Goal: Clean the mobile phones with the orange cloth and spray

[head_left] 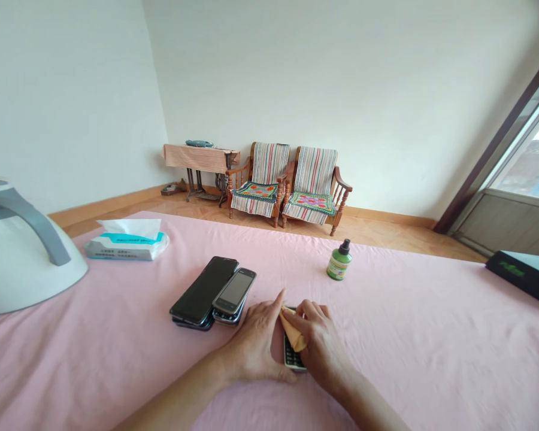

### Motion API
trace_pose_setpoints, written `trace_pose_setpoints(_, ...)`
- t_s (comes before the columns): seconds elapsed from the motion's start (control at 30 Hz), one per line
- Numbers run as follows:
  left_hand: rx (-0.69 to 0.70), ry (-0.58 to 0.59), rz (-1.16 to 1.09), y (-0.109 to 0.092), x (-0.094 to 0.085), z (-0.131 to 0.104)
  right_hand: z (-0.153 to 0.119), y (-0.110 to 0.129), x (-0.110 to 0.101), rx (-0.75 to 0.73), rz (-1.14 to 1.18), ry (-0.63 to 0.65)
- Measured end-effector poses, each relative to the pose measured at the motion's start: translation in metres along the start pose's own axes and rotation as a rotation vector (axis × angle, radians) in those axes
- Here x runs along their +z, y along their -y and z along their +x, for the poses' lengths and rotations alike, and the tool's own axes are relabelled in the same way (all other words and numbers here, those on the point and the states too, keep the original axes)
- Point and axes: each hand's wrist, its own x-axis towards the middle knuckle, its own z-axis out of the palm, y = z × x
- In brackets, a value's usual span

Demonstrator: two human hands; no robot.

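A keypad mobile phone (293, 359) lies flat on the pink cloth, its upper part mostly covered by my hands. My left hand (254, 341) frames it from the left, index finger at its top end and thumb at its bottom end, bracing it. My right hand (321, 338) is closed on a folded yellow cloth (295, 335), pressed onto the phone's face. Left of my hands is a stack of phones with a large black smartphone (205, 290) on top. Beside it, a smaller grey phone (236, 291) tops another stack.
A green bottle with a black cap (339, 261) stands beyond my right hand. A tissue pack (126, 241) and a white kettle (27, 257) are on the left. A black box (521, 278) sits at the right edge of the pink tablecloth (422, 335). Two wooden armchairs (314, 191) stand beyond.
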Motion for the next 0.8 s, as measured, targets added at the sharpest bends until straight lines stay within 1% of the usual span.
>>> trace_pose_setpoints(0.17,0.023,0.012,0.006,-0.0019,-0.0021,0.0006,-0.0083,-0.0019,-0.0056,-0.011,0.087,0.09)
trace_pose_setpoints(0.33,-0.018,0.01,0.017,-0.0009,-0.0004,0.0008,-0.0029,-0.0064,-0.0036,0.001,0.071,0.057)
trace_pose_setpoints(0.53,0.038,-0.02,0.016,0.0032,0.0033,0.0008,-0.0061,0.0028,-0.0104,-0.025,0.087,0.11)
trace_pose_setpoints(0.73,-0.01,-0.001,0.023,0.0041,0.0028,0.0005,0.0009,-0.0024,-0.002,0.01,0.004,0.03)
trace_pose_setpoints(0.8,0.001,0.0,0.021,0.0051,0.0032,0.0007,0.0008,-0.0019,-0.0004,0.01,-0.01,0.022)
